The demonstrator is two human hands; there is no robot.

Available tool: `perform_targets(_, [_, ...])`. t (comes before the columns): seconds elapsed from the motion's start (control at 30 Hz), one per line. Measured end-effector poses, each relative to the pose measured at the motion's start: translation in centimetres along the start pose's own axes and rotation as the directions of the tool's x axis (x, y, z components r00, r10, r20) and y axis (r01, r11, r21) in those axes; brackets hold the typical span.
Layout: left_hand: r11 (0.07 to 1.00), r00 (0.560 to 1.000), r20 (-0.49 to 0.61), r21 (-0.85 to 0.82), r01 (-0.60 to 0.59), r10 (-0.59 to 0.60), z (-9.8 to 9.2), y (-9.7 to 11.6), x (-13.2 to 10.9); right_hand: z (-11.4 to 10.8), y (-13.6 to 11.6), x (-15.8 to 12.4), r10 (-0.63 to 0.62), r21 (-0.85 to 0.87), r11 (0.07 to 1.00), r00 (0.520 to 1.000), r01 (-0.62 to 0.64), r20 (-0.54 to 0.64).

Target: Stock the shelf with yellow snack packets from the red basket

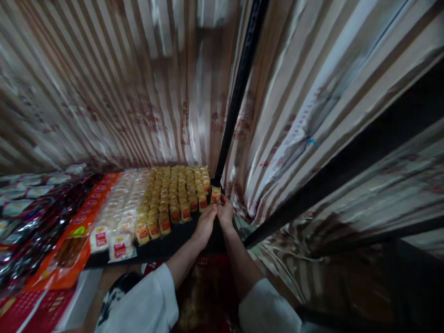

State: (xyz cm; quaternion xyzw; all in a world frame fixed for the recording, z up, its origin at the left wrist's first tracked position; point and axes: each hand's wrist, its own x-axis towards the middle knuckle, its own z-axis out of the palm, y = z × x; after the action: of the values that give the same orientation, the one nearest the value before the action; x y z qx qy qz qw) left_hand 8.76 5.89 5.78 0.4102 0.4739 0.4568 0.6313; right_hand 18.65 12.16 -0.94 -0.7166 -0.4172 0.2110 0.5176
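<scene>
At the right end of the dark shelf (152,253), a small yellow wrapped snack packet (215,192) with a red label stands up from my fingers. My right hand (225,213) is closed on its lower edge. My left hand (206,224) comes in beside it, fingers together and tips at the packet's base; exactly where they grip is hidden. Just left of my hands stand tight rows of matching yellow packets (173,194). Beyond them are rows of white packets (120,247) with red labels.
Orange snack bags (74,240) and dark shiny packs (38,231) lie farther left. A black upright post (236,101) rises behind my hands, and a black bar (312,185) slants across the right. Striped plastic sheeting (138,83) hangs behind. Below my arms is a red crate (208,261).
</scene>
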Motion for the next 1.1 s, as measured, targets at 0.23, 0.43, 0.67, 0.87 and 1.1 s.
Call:
perform_targets(0.23, [0.997, 0.997, -0.001, 0.039, 0.073, -0.073, -1.6, -2.4, 1.0, 2.3, 1.3, 2.3, -0.080, -0.004, 0.997, 0.995, 0.080, 0.057])
perform_targets(0.43, [0.993, 0.993, -0.016, 0.035, 0.114, -0.113, -2.1, -3.5, 1.9, 3.1, 0.8, 2.7, -0.120, -0.056, 0.990, 0.988, 0.126, 0.098])
perform_targets(0.67, [0.988, 0.992, -0.023, 0.081, 0.129, -0.128, -2.5, -4.1, 1.9, 2.8, 0.4, 2.0, -0.181, -0.141, 0.970, 0.976, 0.197, 0.122])
perform_targets(0.87, [0.992, 0.997, -0.003, 0.100, 0.075, -0.075, -2.8, -5.1, 2.1, 3.0, 0.4, 2.3, -0.254, -0.188, 0.943, 0.958, 0.276, 0.131])
perform_targets(1.1, [0.993, 0.999, -0.022, 0.115, 0.030, -0.027, -2.9, -6.0, 2.1, 3.2, 0.9, 2.1, -0.278, -0.052, 0.958, 0.958, 0.282, 0.064])
